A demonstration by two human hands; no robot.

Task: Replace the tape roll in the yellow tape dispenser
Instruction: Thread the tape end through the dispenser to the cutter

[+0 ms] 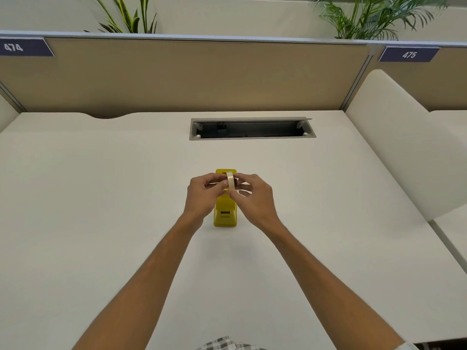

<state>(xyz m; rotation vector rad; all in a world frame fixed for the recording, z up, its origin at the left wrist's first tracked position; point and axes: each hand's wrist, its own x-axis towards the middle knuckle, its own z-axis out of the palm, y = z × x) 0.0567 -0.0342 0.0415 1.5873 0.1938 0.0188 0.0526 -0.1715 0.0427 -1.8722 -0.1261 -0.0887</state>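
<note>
The yellow tape dispenser (225, 213) stands on the white desk (101, 198), its long side pointing away from me. A pale, translucent tape roll (230, 182) is held on edge just above the dispenser's middle. My left hand (203, 194) pinches the roll from the left side. My right hand (252, 195) pinches it from the right, where a small dark part shows at the roll's centre. My fingers hide the dispenser's middle section, so I cannot tell whether the roll touches it.
An open cable tray (252, 128) is sunk into the desk behind the dispenser. A tan partition (189, 77) closes the back, with plants beyond it. A white side divider (394, 137) rises at the right.
</note>
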